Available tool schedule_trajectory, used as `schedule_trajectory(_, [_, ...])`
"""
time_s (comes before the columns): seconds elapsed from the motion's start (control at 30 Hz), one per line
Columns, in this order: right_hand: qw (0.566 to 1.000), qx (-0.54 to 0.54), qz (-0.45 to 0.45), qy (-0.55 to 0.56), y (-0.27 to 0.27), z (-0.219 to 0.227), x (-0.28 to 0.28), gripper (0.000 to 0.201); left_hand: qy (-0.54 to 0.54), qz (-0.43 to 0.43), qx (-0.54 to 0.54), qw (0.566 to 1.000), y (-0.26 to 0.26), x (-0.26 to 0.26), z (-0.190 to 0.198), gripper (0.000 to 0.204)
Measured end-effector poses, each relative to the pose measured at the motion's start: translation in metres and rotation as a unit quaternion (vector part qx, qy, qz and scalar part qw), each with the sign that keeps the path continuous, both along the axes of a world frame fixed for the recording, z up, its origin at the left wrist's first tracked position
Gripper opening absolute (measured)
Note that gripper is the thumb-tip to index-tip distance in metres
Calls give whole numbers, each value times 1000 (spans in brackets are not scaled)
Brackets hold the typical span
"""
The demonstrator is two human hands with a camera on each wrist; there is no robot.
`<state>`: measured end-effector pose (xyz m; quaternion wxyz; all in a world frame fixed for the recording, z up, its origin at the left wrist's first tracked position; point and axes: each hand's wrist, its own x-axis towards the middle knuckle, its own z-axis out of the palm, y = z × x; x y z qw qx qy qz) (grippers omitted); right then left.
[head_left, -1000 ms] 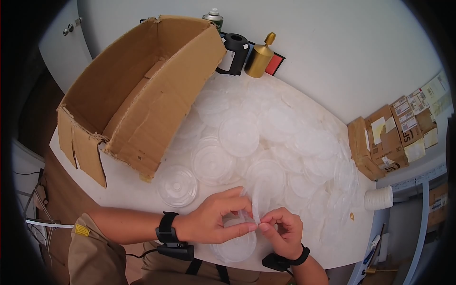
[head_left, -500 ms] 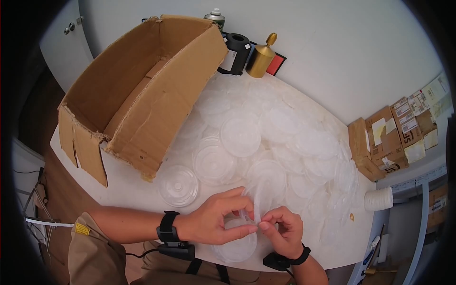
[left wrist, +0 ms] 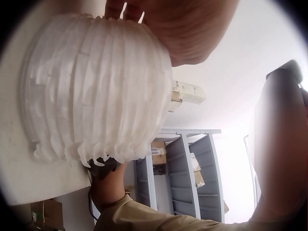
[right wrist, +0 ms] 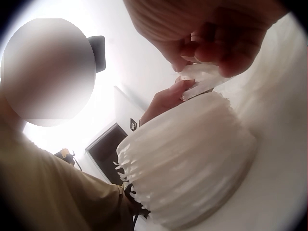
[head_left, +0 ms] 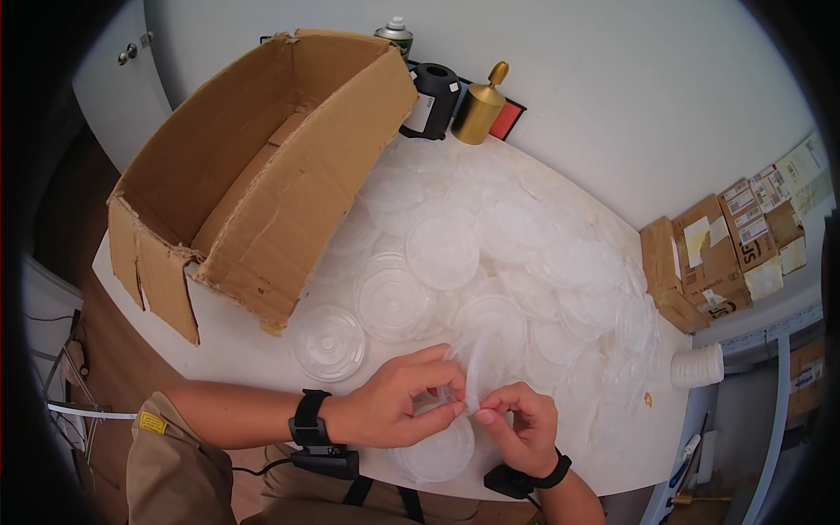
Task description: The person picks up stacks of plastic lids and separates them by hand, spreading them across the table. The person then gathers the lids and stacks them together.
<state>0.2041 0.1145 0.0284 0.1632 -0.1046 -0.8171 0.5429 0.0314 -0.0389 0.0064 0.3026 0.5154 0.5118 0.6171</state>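
Observation:
In the head view, clear plastic lids (head_left: 477,372) stand on edge between my two hands, above a tall stack of lids (head_left: 435,448) at the table's near edge. My left hand (head_left: 398,398) holds them from the left, fingers behind and thumb in front. With thumb and curled index finger, my right hand (head_left: 525,424) pinches the near rim of a lid. The right wrist view shows that lid (right wrist: 202,75) under the right fingertips, just above the stack's top. In the left wrist view, the ridged side of the stack (left wrist: 96,91) fills much of the picture, below the left hand (left wrist: 187,29).
Many loose lids (head_left: 560,271) cover the white table (head_left: 604,455). An open cardboard box (head_left: 306,192) stands at the left. Behind are a black container (head_left: 433,101), a gold canister (head_left: 477,114) and a spray can (head_left: 394,35). A white roll (head_left: 697,364) sits at the right edge.
My left thumb has drawn back slightly to the left, away from the right fingertips. The right hand and the lids have hardly moved.

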Motion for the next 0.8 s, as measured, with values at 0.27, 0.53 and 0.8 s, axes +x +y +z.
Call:
schedule_trajectory(0.27, [992, -83, -86, 41, 6, 2, 12, 8, -12, 44, -28, 999, 2, -4, -2, 8])
schedule_trajectory(0.53, [945, -42, -275, 174, 49, 12, 6, 20, -83, 44, -54, 994, 1, -3, 0, 7])
schedule_trajectory(0.8, [898, -78, -397, 171, 87, 29, 2, 47, -62, 57, -35, 996, 1, -3, -2, 6])
